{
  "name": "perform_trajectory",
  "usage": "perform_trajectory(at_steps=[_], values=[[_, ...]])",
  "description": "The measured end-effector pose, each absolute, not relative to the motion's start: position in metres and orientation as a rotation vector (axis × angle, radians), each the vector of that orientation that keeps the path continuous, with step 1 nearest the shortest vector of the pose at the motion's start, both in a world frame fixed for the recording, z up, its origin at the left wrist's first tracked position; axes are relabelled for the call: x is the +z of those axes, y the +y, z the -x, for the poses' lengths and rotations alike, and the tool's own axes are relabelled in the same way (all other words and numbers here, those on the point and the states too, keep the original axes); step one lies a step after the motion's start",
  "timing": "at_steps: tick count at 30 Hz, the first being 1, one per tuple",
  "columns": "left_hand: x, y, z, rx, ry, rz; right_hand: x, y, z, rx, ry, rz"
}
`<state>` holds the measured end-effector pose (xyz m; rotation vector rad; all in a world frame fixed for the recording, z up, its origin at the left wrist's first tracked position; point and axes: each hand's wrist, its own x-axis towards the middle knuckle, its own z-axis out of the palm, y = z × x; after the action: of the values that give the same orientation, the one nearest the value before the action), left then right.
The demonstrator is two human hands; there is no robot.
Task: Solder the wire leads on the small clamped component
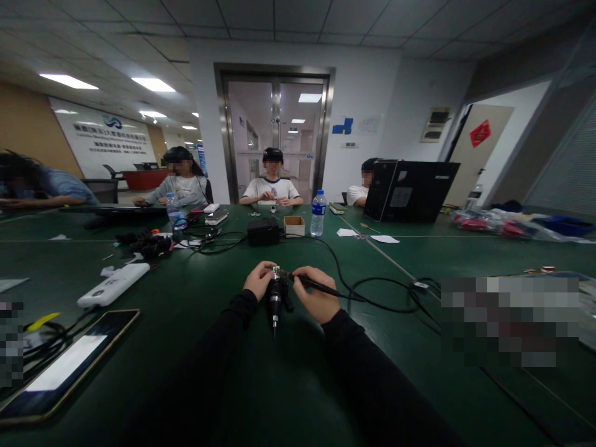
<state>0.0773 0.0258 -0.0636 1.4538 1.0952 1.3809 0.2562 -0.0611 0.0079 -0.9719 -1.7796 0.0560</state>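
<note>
Here, on the green table (186, 372), just nearer than the black box (263, 231), the right hand (317, 297) closes its fingers round a corded pen-shaped tool (313, 284); the left hand (257, 280) grips tight a dark cylindrical device (275, 299) (point downward), with a small circuit board (276, 271) at its top.

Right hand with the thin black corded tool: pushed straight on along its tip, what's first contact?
The small green-and-white board pinched by the left hand; the right hand aims the thin black corded tool leftward at it. Tip looks nearly touching, depth unclear.
</note>
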Motion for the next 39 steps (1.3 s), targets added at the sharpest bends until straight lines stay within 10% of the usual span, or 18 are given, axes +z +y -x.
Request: perform_trajectory(at_steps=[39], values=[[-0.0593, 0.0220, -0.0781, 1.372, 1.112, -1.461, 0.0094, -0.0621, -0.2580, 0.044, -1.768, 1.008]])
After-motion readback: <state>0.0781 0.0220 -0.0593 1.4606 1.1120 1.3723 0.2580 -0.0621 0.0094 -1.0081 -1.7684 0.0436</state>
